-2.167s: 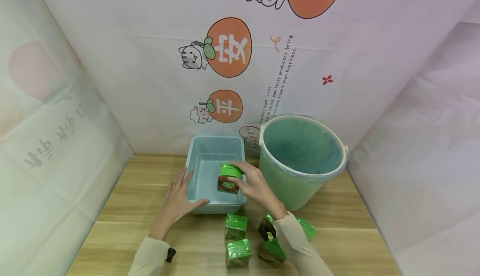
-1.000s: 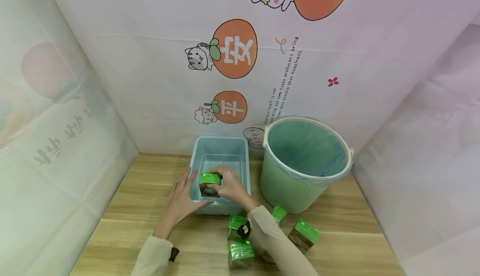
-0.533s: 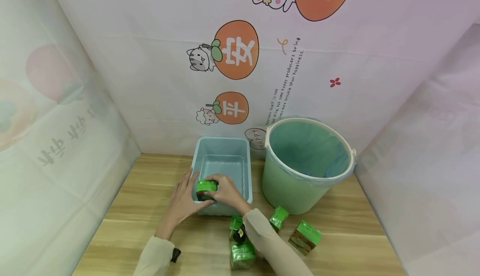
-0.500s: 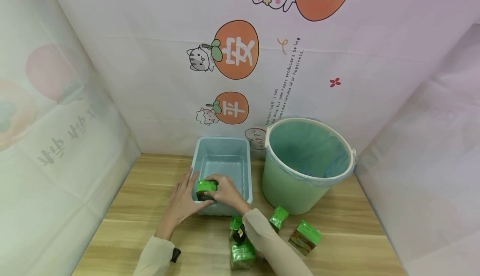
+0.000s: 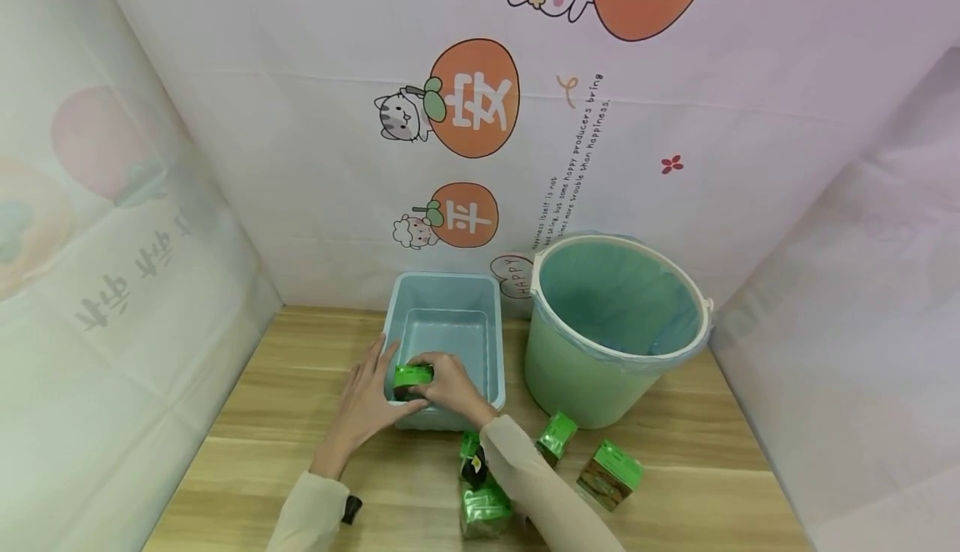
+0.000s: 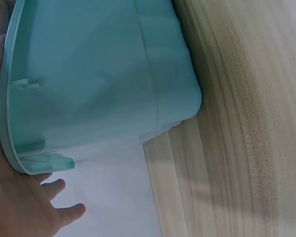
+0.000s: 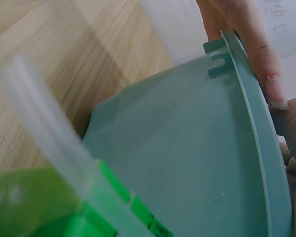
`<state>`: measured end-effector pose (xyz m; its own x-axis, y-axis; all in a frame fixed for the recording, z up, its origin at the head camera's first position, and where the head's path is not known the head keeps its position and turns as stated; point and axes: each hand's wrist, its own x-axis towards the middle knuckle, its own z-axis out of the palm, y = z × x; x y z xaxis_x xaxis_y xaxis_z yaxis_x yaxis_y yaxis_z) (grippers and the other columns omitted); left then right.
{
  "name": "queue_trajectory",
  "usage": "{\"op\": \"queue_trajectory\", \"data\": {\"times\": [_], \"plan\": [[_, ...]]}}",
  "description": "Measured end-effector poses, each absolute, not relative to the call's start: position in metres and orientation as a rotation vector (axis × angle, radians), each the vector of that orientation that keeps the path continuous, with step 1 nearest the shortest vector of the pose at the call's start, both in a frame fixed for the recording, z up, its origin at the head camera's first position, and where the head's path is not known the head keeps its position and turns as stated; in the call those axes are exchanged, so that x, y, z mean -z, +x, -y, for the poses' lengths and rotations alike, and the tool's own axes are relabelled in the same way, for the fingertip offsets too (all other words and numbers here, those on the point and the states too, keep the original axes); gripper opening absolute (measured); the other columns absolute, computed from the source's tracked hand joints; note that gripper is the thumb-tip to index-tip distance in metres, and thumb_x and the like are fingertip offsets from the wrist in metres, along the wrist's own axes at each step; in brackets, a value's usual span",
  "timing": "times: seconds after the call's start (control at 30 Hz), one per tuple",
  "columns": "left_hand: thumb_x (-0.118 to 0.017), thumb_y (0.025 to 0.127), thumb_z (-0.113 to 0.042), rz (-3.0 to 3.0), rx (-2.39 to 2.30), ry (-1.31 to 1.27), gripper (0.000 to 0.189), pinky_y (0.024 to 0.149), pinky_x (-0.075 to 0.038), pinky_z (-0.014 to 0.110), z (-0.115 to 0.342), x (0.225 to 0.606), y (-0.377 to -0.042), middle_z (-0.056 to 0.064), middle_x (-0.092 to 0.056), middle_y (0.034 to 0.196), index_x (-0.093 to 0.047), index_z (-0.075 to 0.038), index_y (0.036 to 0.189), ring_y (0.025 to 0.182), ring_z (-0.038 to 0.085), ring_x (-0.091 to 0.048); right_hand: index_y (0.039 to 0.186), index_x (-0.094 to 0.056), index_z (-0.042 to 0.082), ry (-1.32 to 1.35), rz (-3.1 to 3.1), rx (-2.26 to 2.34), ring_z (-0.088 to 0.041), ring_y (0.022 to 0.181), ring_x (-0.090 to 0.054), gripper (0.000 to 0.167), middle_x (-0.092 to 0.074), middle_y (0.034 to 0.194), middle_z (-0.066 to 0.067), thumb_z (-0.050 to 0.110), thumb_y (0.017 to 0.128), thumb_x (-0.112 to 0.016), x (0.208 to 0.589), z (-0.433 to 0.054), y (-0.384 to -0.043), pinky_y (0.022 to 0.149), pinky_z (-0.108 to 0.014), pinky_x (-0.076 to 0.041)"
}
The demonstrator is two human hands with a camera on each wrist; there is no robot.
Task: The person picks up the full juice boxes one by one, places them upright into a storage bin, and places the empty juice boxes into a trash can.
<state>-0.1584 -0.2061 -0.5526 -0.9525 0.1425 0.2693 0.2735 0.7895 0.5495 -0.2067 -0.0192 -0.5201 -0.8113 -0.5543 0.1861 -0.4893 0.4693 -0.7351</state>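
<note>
And the box (image 5: 409, 373) has swept across the tub (image 5: 465, 343) from its right side into the near-left corner, now a touch lower, so this placement looks nearly finished! The right hand (image 5: 450, 383) has it pinched; whether it's touching bottom, I can't tell. The left hand (image 5: 365, 396) lies splayed along the rim, fingers loose. Green top faces up; too covered to call a long axis.

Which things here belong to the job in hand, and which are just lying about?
Job, it seems:
green box in the right hand
tub the left hand touches
probably the other green boxes

Apparently just lying about:
bucket
printed wall sheet
</note>
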Motion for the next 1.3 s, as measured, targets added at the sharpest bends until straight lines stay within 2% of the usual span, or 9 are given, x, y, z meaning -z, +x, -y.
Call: {"op": "queue_trajectory", "data": {"times": [0.23, 0.5, 0.73, 1.3], "plan": [[-0.083, 0.082, -0.065, 2.736, 0.89, -0.332, 0.114, 0.117, -0.026, 0.075, 0.206, 0.5554, -0.1594, 0.024, -0.021, 0.172, -0.034, -0.005, 0.165, 0.154, 0.051, -0.027, 0.119, -0.074, -0.007, -0.925, -2.597, 1.26, -0.026, 0.093, -0.073, 0.035, -0.074, 0.116, -0.02, -0.004, 0.086, -0.085, 0.521, 0.0204, -0.2081, 0.075, -0.023, -0.058], [-0.083, 0.083, -0.065, 2.75, 0.907, -0.322, 0.114, 0.117, -0.027, 0.074, 0.2045, 0.5522, -0.1583, 0.024, -0.02, 0.173, -0.033, -0.005, 0.165, 0.153, 0.051, -0.029, 0.115, -0.075, -0.003, -0.932, -2.624, 1.165, -0.025, 0.097, -0.067, 0.032, -0.072, 0.109, -0.014, 0.001, 0.086, -0.088, 0.52, 0.0184, -0.2076, 0.084, -0.03, -0.059], [-0.084, 0.082, -0.064, 2.737, 0.912, -0.318, 0.114, 0.117, -0.027, 0.074, 0.2047, 0.553, -0.1577, 0.024, -0.02, 0.172, -0.033, -0.005, 0.166, 0.152, 0.053, -0.03, 0.112, -0.075, -0.001, -0.921, -2.623, 1.131, -0.02, 0.092, -0.063, 0.033, -0.069, 0.105, -0.012, 0.002, 0.084, -0.09, 0.5192, 0.0192, -0.2081, 0.078, -0.025, -0.057], [-0.083, 0.082, -0.066, 2.759, 0.936, -0.29, 0.114, 0.117, -0.028, 0.074, 0.2047, 0.5529, -0.1571, 0.022, -0.018, 0.174, -0.033, -0.007, 0.166, 0.152, 0.052, -0.029, 0.112, -0.072, -0.003, -0.903, -2.599, 1.057, -0.018, 0.089, -0.061, 0.032, -0.065, 0.103, -0.011, -0.001, 0.084, -0.088, 0.5177, 0.0251, -0.2106, 0.075, -0.023, -0.055]]}}
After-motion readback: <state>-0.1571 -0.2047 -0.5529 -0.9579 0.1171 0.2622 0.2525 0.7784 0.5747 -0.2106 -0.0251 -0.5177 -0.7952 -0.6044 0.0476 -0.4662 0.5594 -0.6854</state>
